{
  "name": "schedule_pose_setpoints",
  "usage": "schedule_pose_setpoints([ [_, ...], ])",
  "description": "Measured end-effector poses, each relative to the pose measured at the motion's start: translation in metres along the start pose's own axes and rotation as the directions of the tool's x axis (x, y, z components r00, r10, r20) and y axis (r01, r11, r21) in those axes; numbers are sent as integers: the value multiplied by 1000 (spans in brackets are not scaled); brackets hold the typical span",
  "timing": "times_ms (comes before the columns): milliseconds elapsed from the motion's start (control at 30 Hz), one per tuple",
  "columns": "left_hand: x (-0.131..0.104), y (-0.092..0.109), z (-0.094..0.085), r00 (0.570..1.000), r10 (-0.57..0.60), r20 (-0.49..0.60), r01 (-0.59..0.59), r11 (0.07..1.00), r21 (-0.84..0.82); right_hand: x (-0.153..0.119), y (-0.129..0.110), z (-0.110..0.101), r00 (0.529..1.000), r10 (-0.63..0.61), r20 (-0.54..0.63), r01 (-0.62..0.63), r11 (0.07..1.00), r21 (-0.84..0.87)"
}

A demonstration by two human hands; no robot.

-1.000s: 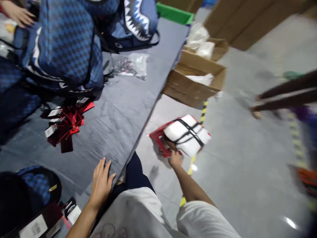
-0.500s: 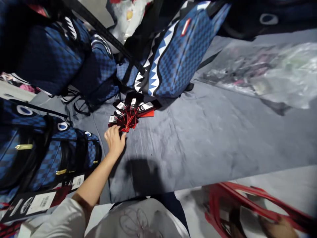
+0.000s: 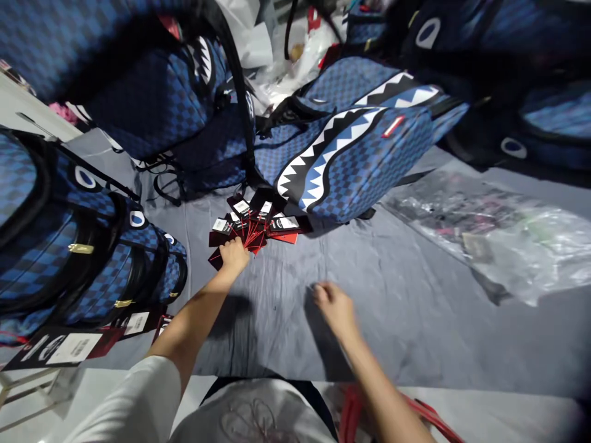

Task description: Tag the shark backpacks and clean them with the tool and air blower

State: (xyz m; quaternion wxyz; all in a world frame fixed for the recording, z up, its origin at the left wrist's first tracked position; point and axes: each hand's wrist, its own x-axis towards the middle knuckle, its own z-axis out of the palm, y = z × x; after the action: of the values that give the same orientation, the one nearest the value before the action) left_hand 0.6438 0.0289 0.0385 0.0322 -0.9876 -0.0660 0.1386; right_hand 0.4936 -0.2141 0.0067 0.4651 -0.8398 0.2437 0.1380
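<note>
A fan of black and dark red tags (image 3: 265, 212) with white labels and red strings lies on the grey cloth. My left hand (image 3: 234, 255) is closed on the gathered red strings at the near end of the fan. Over the cloth to the right, my right hand (image 3: 336, 306) is held with its fingers curled together; whether it holds anything is too small to tell. A blue checkered backpack (image 3: 369, 166) with a shark-teeth pattern lies just behind the tags.
More blue checkered backpacks (image 3: 106, 277) stand at the left, and others hang over the back left and back right. Clear plastic bags (image 3: 521, 234) lie on the cloth at the right. A red chair (image 3: 351, 412) is below the table's front edge.
My left hand has closed on the strings. My right hand has come in over the cloth from the lower right. The view has shifted, showing more of the backpacks at the back.
</note>
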Motion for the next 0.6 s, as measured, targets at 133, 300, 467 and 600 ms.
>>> schedule_pose_setpoints([
  [133, 10, -4, 4, 997, -25, 79, 32, 995, -89, 54, -98, 89, 1000, -15, 20, 15, 1000, 16],
  [300, 14, -15, 9, 986, -41, 159, 77, 970, -232, 79, -130, 135, 999, 33, 8, -33, 999, 39],
  [467, -3, -21, 21, 974, -21, 224, 109, 915, -389, 60, -103, 139, 990, 58, 131, -79, 985, 155],
  [600, -36, -16, 35, 961, 14, 277, 124, 870, -476, 20, -72, 143, 966, 71, 249, -132, 962, 238],
])
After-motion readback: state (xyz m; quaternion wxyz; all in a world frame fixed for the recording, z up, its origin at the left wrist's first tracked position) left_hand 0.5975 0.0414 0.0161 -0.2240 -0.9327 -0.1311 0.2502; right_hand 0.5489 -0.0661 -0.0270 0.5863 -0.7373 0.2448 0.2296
